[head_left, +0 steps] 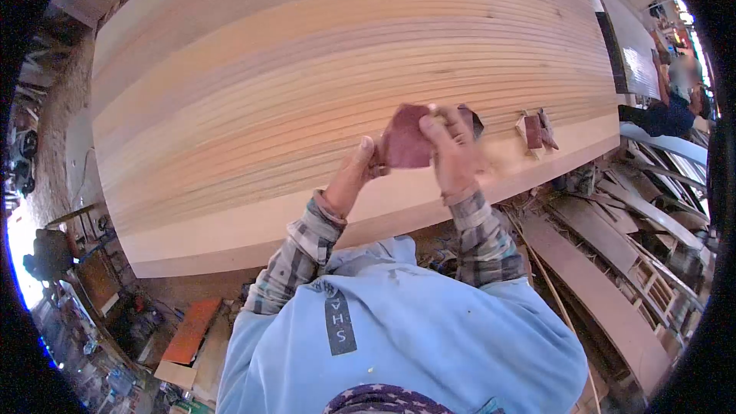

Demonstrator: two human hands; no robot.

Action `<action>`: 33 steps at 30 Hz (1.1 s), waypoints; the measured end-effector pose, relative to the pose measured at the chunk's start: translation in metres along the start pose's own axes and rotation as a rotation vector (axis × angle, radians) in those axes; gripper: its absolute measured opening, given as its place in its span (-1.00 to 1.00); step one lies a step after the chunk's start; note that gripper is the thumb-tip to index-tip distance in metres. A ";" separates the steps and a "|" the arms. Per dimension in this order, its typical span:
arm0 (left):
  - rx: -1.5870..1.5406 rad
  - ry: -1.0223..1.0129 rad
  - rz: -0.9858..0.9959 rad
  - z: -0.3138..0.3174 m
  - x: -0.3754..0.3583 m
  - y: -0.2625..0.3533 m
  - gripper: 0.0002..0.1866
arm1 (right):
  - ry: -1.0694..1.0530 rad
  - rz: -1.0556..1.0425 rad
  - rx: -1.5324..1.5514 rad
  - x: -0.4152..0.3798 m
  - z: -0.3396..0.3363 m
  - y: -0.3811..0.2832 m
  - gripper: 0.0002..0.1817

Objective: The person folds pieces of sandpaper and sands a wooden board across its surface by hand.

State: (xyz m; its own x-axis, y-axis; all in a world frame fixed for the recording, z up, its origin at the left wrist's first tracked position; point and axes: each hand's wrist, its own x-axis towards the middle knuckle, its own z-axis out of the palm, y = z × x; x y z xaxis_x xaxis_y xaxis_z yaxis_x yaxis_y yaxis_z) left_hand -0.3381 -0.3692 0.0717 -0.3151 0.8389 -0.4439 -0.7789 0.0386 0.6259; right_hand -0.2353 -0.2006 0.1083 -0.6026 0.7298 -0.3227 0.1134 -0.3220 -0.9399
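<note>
A dark red sheet, which looks like sandpaper [408, 138], is held between my two hands above a large grooved wooden panel [307, 54]. My left hand [355, 174] grips the sheet's left edge with thumb and fingers. At its right edge, my right hand [452, 146] pinches the sheet, the thumb on top. A dark piece of material [477, 123] shows just behind the right hand; whether it is held cannot be made out. Farther right, two small folded red-brown pieces [533, 132] lie on the panel's smooth border.
Wooden boards [598, 291] lean and lie at the lower right. Another person [675, 107] is at the far right beside a second panel [632, 46]. An orange board [192, 330] lies on the lower left among clutter. The panel's front edge runs close to my body.
</note>
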 end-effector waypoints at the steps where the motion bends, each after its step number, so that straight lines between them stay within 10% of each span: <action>1: 0.028 -0.051 0.117 0.008 -0.006 0.000 -0.55 | -0.056 0.088 0.018 -0.010 0.009 -0.004 -0.75; 15: 0.195 0.291 0.197 -0.007 0.003 -0.042 -0.65 | -0.050 0.062 -0.325 -0.036 -0.051 0.046 -0.74; 19: 0.288 0.240 0.140 -0.012 -0.006 -0.041 -0.67 | 0.516 -0.206 -0.898 0.018 -0.191 0.079 -0.66; 20: 0.289 0.209 0.091 -0.026 -0.004 -0.049 -0.66 | 0.812 -0.730 -1.335 0.044 -0.241 0.103 -0.60; 25: 0.331 0.067 -0.116 -0.040 -0.003 -0.064 -0.58 | 0.823 -0.017 -1.516 0.049 -0.295 0.071 -0.59; 29: 0.337 0.038 -0.196 -0.054 -0.001 -0.074 -0.55 | 0.765 -0.276 -1.364 0.057 -0.322 0.102 -0.60; 33: 0.884 0.108 0.170 -0.060 0.001 -0.068 -0.46 | 0.889 -0.380 -1.059 0.045 -0.276 0.103 -0.64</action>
State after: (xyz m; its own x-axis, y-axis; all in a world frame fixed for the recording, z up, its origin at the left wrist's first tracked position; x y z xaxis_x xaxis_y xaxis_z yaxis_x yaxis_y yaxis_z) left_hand -0.3184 -0.4042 -0.0096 -0.4720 0.8173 -0.3305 -0.0309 0.3593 0.9327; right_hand -0.0322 -0.0346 -0.0339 -0.0887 0.9238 0.3725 0.8232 0.2786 -0.4948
